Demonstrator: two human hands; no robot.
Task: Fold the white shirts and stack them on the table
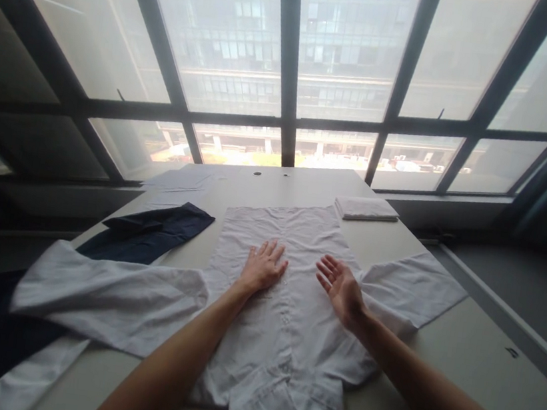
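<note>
A white shirt [300, 326] lay spread on the table [466, 385], sleeves out to both sides. The left hand [263, 268] rested palm down on the middle of the shirt, fingers extended, grasping nothing. The right hand [341, 292] was open and empty over the shirt's right half; whether it touched could not be told. A dark garment [159, 233] lay left of the shirt, a folded white cloth [366, 209] beyond its right sleeve.
</note>
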